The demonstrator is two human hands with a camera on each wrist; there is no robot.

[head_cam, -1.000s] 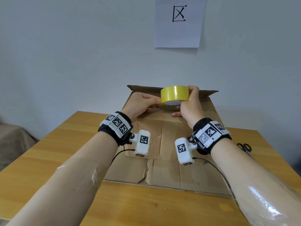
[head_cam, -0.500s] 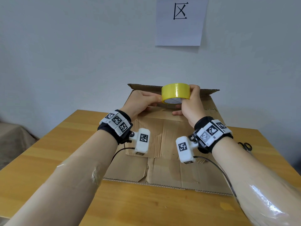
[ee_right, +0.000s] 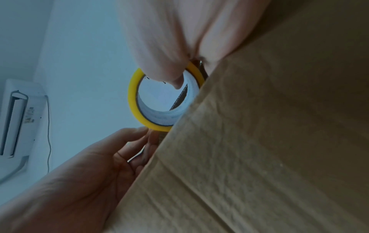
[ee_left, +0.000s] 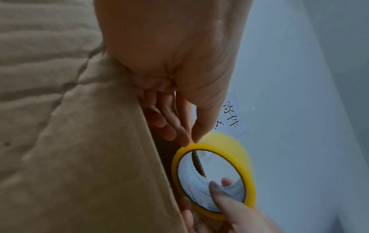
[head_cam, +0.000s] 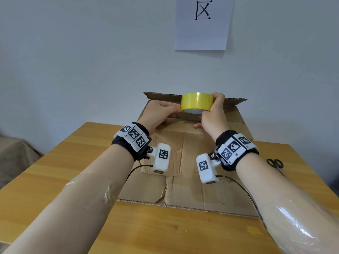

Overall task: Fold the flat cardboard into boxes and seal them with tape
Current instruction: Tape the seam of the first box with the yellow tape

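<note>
A yellow tape roll [head_cam: 197, 102] hangs above the far side of the brown cardboard box [head_cam: 185, 153] that stands on the table. My right hand [head_cam: 214, 114] grips the roll from the right, with the thumb hooked into its white core [ee_right: 159, 100]. My left hand [head_cam: 161, 114] meets the roll's left edge, and its thumb and forefinger pinch the yellow rim [ee_left: 199, 145]. Whether a tape end is lifted there, I cannot tell. The box's far flap [head_cam: 231, 102] stands up behind the roll. Box cardboard [ee_left: 69, 141] [ee_right: 269, 141] fills much of both wrist views.
Black-handled scissors [head_cam: 275, 163] lie on the wooden table [head_cam: 73, 162] right of the box. A paper sign [head_cam: 202, 22] hangs on the wall behind. A white wall unit [ee_right: 18, 119] with a cable shows in the right wrist view.
Both hands and the tape roll have crept slightly upward in the head view. The grips look the same.
</note>
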